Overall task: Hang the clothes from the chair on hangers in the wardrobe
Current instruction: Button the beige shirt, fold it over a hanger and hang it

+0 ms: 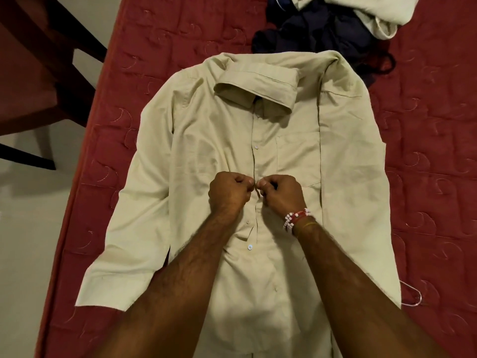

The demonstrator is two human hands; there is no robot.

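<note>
Two bare forearms (196, 280) reach out from the near edge of the bed (426, 151) and meet over the middle of a beige shirt (206, 140). The shirt lies flat and face up on the red quilted cover, collar toward the far edge, one sleeve stretched down close to the bed's left edge.

The left hand (228, 192) and right hand (281, 193) sit knuckle to knuckle at chest height on the shirt. Each has its fingers curled in and pinches the buttoned front strip between thumb and fingertips. A beaded bracelet (296, 220) circles the right wrist.

Just past the collar, at the far edge, lies a heap of dark clothes (322, 29), with a pale garment (374, 14) bunched on it toward the far right corner. A thin wire loop (413, 298) pokes out from under the shirt's right side; I cannot tell what it belongs to. A dark wooden chair (38, 73) stands on the pale floor (25, 228) beside the bed's left edge.
</note>
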